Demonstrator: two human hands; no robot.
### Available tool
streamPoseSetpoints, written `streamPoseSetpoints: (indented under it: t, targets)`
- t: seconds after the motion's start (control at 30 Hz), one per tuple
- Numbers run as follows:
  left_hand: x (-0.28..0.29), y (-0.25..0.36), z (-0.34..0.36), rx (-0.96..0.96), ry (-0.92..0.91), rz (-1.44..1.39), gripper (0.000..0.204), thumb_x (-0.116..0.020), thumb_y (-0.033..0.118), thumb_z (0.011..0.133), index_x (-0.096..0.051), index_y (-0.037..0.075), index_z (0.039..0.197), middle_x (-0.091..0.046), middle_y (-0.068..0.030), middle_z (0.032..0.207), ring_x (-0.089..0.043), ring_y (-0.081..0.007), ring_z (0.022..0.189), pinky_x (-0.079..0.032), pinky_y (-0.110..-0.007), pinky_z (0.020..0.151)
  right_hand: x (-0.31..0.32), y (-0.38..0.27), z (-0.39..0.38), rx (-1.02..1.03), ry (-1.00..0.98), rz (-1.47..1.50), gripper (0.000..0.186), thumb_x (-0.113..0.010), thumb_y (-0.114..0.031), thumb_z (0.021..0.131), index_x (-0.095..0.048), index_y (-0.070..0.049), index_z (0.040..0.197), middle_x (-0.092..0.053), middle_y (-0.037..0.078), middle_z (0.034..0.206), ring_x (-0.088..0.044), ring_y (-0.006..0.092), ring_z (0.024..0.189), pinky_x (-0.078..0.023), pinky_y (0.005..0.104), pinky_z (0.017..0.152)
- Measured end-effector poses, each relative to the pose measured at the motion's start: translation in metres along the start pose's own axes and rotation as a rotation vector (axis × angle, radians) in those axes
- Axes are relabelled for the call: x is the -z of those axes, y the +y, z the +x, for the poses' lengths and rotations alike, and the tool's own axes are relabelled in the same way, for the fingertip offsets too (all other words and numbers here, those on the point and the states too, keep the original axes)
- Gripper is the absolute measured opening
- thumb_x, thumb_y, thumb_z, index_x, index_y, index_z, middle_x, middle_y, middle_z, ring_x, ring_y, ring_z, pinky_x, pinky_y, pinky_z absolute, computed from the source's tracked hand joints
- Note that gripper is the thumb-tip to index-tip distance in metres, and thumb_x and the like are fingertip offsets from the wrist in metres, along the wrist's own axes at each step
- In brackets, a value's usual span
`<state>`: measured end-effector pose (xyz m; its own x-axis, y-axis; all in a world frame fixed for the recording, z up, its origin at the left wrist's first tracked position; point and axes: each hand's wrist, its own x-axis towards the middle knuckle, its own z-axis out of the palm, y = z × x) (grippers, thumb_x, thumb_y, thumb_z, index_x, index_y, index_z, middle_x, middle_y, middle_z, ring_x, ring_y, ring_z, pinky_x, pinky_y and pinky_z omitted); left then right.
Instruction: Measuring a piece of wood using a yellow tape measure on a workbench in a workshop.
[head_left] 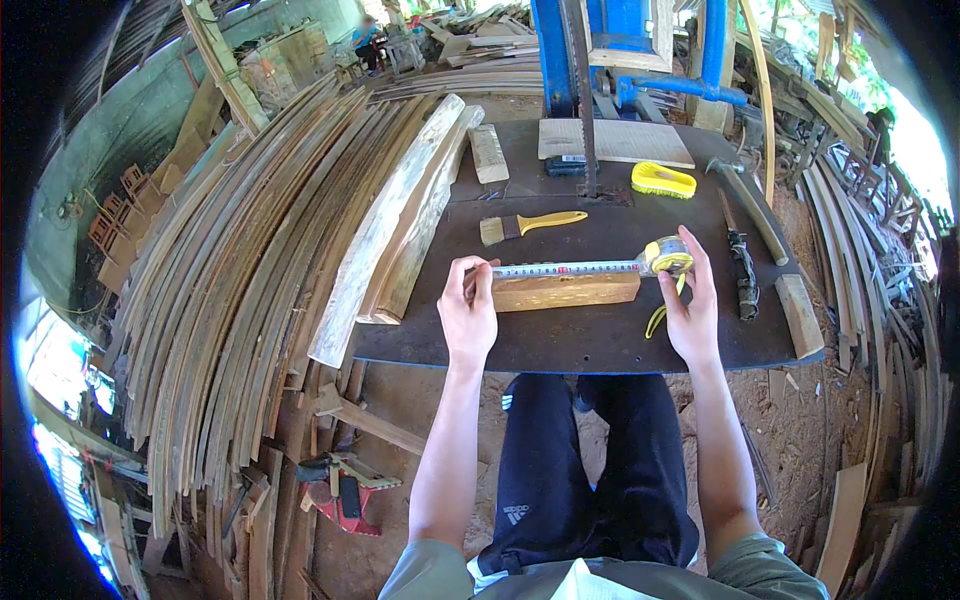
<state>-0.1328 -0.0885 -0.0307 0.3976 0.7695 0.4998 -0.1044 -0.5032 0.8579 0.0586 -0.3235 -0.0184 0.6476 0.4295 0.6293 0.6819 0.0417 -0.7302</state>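
Spanning the wooden block (568, 294) on the worktop (540, 345), the tape measure (668, 257) has its blade (600, 267) pinched by the left hand (468, 312), its case grasped by the right hand (692, 306). The blade likely flexes; the block seems rigid, best held by its ends.

Long planks (235, 270) lie stacked beside a dark counter (540, 340) in a woodworking workshop, where an upright saw blade (583, 120) stands before a blue machine frame (714, 45). A hammer (755, 212) and a yellow-handled brush (530, 224) lie on the counter, a tape measure (668, 255) stretches along a wooden block (570, 292), and wood scraps (378, 426) litter the floor (400, 535).
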Motion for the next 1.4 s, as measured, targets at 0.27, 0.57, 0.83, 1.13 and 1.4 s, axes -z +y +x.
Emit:
streamPoseSetpoints:
  t: [0.27, 0.57, 0.83, 1.13, 1.4]
  targets:
    - [0.000, -0.005, 0.001, 0.007, 0.017, -0.028, 0.006, -0.062, 0.006, 0.105, -0.060, 0.002, 0.109, -0.078, -0.0147, 0.102, -0.073, -0.0141, 0.095, -0.056, -0.028, 0.086, -0.001, 0.001, 0.003, 0.025, -0.006, -0.048, 0.059, -0.065, 0.001, 0.097, -0.045, -0.005, 0.152, -0.057, 0.019, 0.141, -0.058, 0.0325, 0.130, -0.045, 0.0417, 0.111]
    - [0.002, 0.001, -0.001, 0.016, 0.010, -0.066, 0.011, -0.066, 0.010, 0.104, -0.063, -0.001, 0.107, -0.077, -0.0124, 0.106, -0.071, -0.0132, 0.099, -0.055, -0.027, 0.088, 0.001, -0.004, -0.002, 0.015, -0.002, -0.014, 0.059, -0.064, 0.003, 0.096, -0.046, -0.005, 0.151, -0.056, 0.018, 0.141, -0.059, 0.0313, 0.129, -0.046, 0.0408, 0.109]
    - [0.034, 0.000, 0.020, 0.009, -0.189, 0.005, 0.023, -0.075, 0.016, 0.099, -0.073, 0.000, 0.114, -0.077, -0.0098, 0.109, -0.071, -0.0112, 0.099, -0.056, -0.027, 0.087, -0.002, -0.001, 0.003, 0.095, 0.038, 0.007, 0.055, -0.068, 0.003, 0.093, -0.052, -0.004, 0.146, -0.059, 0.018, 0.140, -0.058, 0.0333, 0.131, -0.044, 0.0395, 0.111]
    - [0.064, 0.010, 0.047, -0.044, -0.515, 0.267, 0.025, -0.075, 0.018, 0.098, -0.074, 0.008, 0.121, -0.077, -0.0042, 0.103, -0.070, -0.0108, 0.092, -0.055, -0.027, 0.084, 0.000, 0.002, -0.001, -0.005, 0.054, 0.052, 0.054, -0.069, -0.001, 0.093, -0.054, -0.006, 0.144, -0.060, 0.017, 0.139, -0.058, 0.0334, 0.130, -0.045, 0.0408, 0.111]
    - [0.079, 0.008, 0.023, -0.025, -0.459, 0.197, 0.027, -0.075, 0.008, 0.097, -0.073, 0.004, 0.124, -0.074, -0.0056, 0.109, -0.069, -0.0102, 0.097, -0.054, -0.025, 0.088, 0.006, -0.006, 0.000, 0.157, 0.109, 0.010, 0.057, -0.067, 0.001, 0.088, -0.057, -0.009, 0.143, -0.059, 0.020, 0.130, -0.058, 0.0363, 0.123, -0.046, 0.0424, 0.108]
